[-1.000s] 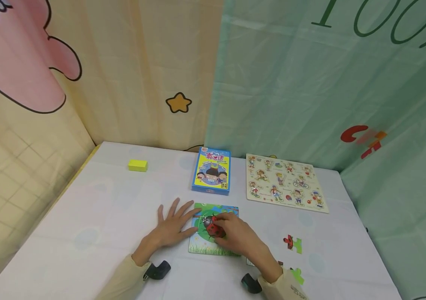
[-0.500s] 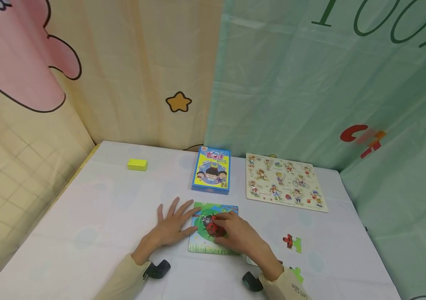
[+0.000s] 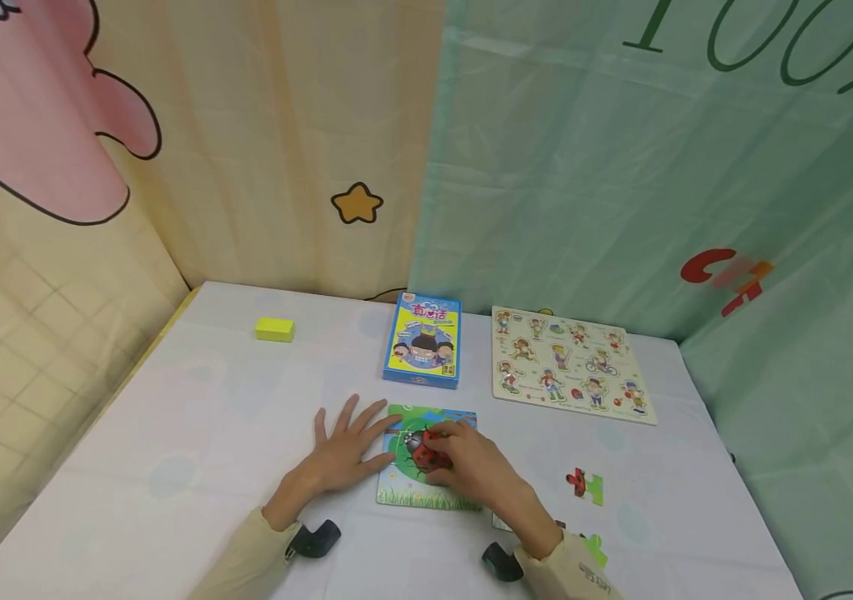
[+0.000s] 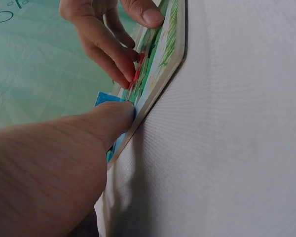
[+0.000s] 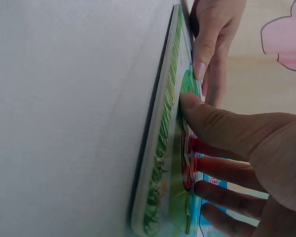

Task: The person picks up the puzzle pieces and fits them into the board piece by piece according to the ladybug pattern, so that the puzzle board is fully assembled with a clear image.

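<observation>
Your right hand is the nearer of the 2 to the ladybug, and stands over its right side. The ladybug lies within the green circle of the puzzle board, just left of your right palm. Its long axis runs diagonally, with the dark head pointing far-left and the red body trailing near-right, back under your fingers.

Grip: your right fingers are spread, tips touching the ladybug, thumb on its near side; no piece shows pinched between them. Your left hand is spread flat, thumb and index fingertips touching the board's left edge, apart from the ladybug.

For reference, 1 loose piece lies to the right of your right hand, well apart from the board; that hand is also the nearer to it.
</observation>
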Demonstrator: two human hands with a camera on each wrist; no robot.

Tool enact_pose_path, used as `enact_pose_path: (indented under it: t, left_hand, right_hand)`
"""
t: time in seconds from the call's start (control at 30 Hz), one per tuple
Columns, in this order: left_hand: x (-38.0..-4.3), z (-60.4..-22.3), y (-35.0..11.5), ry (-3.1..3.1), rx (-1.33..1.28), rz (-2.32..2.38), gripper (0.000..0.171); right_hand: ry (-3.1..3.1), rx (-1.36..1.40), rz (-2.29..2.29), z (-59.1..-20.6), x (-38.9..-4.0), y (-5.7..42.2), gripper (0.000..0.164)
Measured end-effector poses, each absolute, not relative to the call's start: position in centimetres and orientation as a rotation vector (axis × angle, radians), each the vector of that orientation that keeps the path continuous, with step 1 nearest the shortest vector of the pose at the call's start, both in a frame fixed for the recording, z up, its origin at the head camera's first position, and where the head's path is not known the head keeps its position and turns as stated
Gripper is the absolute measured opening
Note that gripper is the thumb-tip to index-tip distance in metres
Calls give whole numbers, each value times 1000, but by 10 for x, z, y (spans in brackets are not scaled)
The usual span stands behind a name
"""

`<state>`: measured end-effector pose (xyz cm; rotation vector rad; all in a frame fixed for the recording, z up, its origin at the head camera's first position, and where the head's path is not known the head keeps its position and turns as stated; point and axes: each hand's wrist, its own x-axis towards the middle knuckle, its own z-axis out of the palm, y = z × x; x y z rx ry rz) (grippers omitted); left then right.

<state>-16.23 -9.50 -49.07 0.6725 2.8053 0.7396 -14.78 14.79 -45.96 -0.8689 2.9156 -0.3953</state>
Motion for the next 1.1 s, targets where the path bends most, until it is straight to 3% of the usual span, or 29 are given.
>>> enact_pose_path:
  t: [0.4,1.1]
  left_hand:
    - [-162,-492,-97,2801,658,735,60]
    - [-161,-489,-95,2792,655,771,59]
  right_hand:
    - [2856,-882,-515,-453,-144,169,45]
    - [3017,-275,-454,-455,-97,332,50]
